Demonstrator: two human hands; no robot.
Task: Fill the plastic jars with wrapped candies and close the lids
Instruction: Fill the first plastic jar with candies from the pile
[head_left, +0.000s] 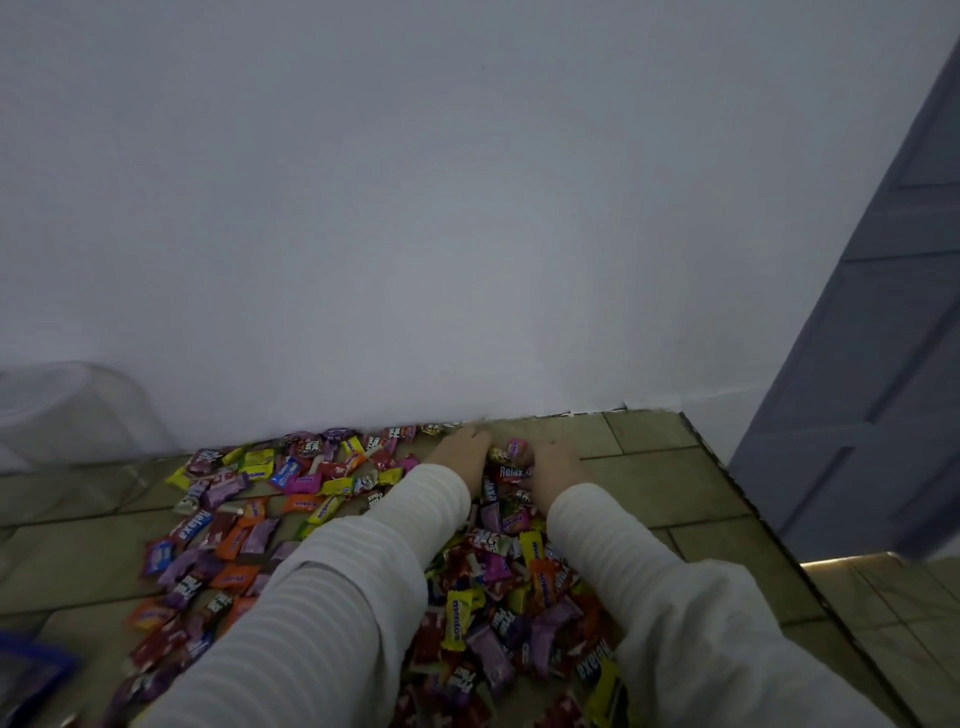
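Both hands (506, 462) seemingly cup, fingers curled, wrapped candies (511, 467) heaped between them.

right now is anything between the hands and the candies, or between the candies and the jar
Nothing visible. Both the left hand and the right hand already rest in the wrapped candies. The clear jar stands far left by the wall, with only more loose candies and tiled floor between.

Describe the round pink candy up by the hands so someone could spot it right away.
Follow the white wall down to its base, where the left hand and right hand gather candies. The pink candy sits between them, nearest the wall: rounded, while its neighbours are flat wrappers.
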